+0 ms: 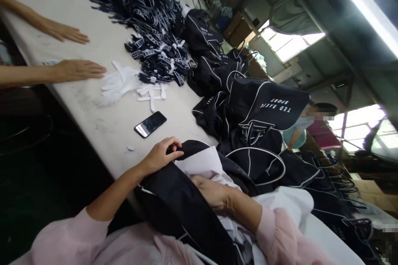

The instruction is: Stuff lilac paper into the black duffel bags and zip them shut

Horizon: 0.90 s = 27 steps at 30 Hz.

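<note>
The black tote bag (177,211) sits at the near edge of the tabletop (93,107), hanging partly past it toward the person's pink sleeves. Bare tabletop lies beyond it, around a phone (150,124), while a heap of black bags (255,107) presses in just beside it. The left grip (161,155) is clamped on the bag's upper rim, fingers curled over it. The right grip (209,192) is inside the bag's mouth against white paper (199,165), its fingertips hidden, so whether it is apart or together cannot be told. The bag's long axis slants down toward the person's body, its mouth facing up
</note>
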### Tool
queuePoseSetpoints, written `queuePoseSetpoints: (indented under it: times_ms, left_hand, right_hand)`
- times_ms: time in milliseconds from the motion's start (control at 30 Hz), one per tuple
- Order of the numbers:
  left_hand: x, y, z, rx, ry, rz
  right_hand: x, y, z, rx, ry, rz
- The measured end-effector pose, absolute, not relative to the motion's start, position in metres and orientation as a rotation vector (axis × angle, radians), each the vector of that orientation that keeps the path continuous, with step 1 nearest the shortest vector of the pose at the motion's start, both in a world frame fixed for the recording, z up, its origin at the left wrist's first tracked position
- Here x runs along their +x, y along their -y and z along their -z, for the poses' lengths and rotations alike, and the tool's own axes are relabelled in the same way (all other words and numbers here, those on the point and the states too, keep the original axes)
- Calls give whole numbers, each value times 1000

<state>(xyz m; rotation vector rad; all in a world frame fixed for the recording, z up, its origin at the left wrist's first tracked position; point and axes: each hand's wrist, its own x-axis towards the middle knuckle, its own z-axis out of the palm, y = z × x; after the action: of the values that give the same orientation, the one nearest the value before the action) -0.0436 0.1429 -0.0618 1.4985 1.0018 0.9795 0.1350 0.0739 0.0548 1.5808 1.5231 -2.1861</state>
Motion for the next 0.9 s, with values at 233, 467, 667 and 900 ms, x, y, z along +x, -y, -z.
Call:
queuePoseSetpoints:
  times_ms: [233, 467, 667, 900]
  left_hand:
    - [-56, -149, 51, 1697, -925, -860]
    - [-24, -155, 22, 2475, -964, -946]
    - [-14, -150, 25, 2685, -948, -1421]
    - [-11, -147, 21, 2469, -911, -1449]
  right_hand:
    - [170, -70, -140, 1901, -2552, 577]
    - [163, -59, -85, 1722, -2635, 185]
    - [162, -30, -81, 1403, -2895, -74]
    - [183, -29, -62, 1314, -2635, 137]
